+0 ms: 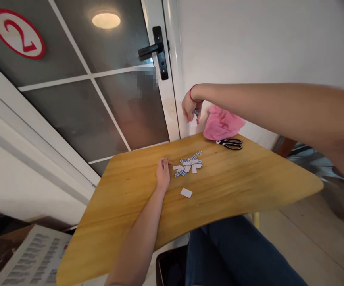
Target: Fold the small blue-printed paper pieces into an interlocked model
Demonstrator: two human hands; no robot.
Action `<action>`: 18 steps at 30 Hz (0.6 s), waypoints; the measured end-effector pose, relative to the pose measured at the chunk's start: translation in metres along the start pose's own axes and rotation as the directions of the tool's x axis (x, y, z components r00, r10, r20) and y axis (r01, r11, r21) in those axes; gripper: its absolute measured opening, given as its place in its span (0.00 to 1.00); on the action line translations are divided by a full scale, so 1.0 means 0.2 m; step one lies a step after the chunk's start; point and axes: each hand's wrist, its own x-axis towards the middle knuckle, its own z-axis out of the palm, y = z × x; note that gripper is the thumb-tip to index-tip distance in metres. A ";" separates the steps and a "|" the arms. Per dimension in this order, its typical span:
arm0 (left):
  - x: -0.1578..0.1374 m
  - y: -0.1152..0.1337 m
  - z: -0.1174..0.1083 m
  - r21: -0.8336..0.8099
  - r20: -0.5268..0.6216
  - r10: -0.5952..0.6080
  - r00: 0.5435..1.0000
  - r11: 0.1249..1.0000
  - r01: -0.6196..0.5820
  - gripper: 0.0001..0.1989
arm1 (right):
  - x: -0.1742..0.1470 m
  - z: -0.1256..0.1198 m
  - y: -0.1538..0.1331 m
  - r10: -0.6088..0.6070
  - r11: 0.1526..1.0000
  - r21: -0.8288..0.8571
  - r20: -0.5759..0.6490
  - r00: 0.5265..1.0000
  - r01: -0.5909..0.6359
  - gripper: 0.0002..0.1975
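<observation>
My right hand [192,106], raised above the far edge of the wooden table [234,178], is closed on small white paper slips [193,119] with a bit of blue showing. The fingers hide most of what it holds. Resting on its side on the tabletop, my left hand [163,171] has loosely bent fingers and nothing visible in it. Just to its right lies a loose pile of white paper slips [188,163], some with blue printing. A single blank white card [186,193] lies nearer to me, apart from the pile.
A pink cloth [222,123] sits at the table's back edge, with black-handled scissors [231,143] in front of it. Behind the table stand a glazed door with a black handle [160,51] and a white wall. A printed cardboard box [31,258] is at lower left.
</observation>
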 end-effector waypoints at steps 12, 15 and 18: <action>0.01 -0.04 0.01 0.033 0.023 0.012 1.000 0.999 -0.013 0.09 | 0.02 0.00 0.06 -0.091 0.981 -0.156 0.153 0.984 0.115 0.17; 0.01 -0.04 0.02 0.091 0.124 0.030 0.992 0.995 -0.042 0.15 | 0.01 0.01 0.12 -0.035 0.972 -0.221 0.213 0.976 0.083 0.15; -0.02 -0.01 0.00 0.141 0.278 0.051 0.959 0.986 -0.093 0.29 | 0.04 -0.01 0.27 -0.182 0.883 -0.389 0.234 0.955 0.264 0.09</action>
